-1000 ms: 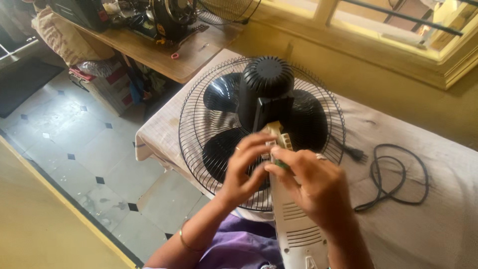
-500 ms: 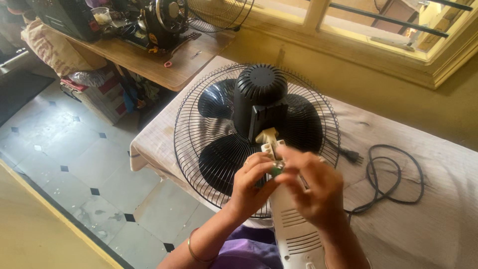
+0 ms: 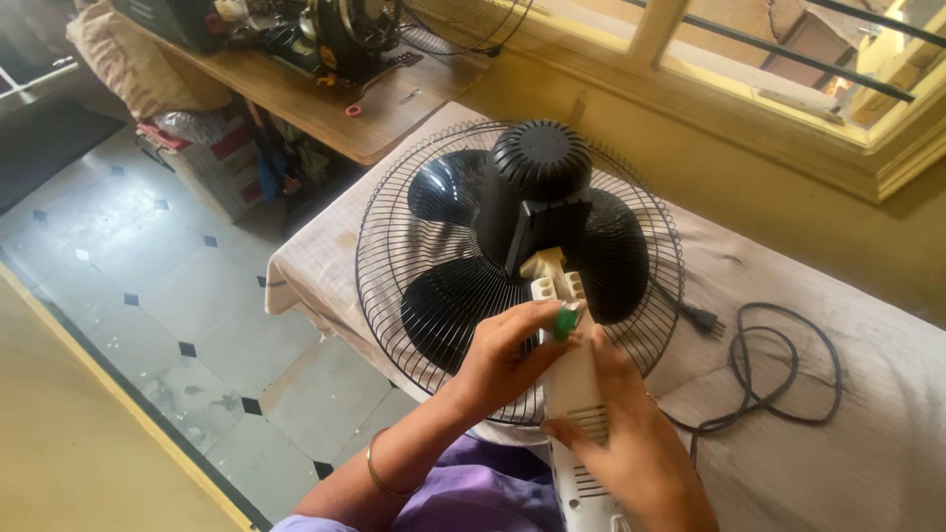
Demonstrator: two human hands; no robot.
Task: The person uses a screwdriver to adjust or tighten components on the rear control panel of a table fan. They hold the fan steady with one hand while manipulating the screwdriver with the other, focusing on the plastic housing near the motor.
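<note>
Head view: a table fan is laid face down on the cloth-covered bench, its wire grille reaching over the near left edge and its black motor housing turned upward. The white stand neck runs from the motor back toward the near edge, where it is steadied by the right hand, whose fingers are wrapped along its side. A small green-handled tool, probably a screwdriver, is pinched between the thumb and fingertips of the left hand and is set against the cream joint block where neck and motor meet. The tip itself is hidden, so it cannot be told whether a screw is engaged. Judged from this, the work at the joint is under way and not finished: neck and motor are seen joined, the grille is in place, and no loose screws are seen on the cloth. The black power cord lies coiled and unplugged toward the right side of the bench.
</note>
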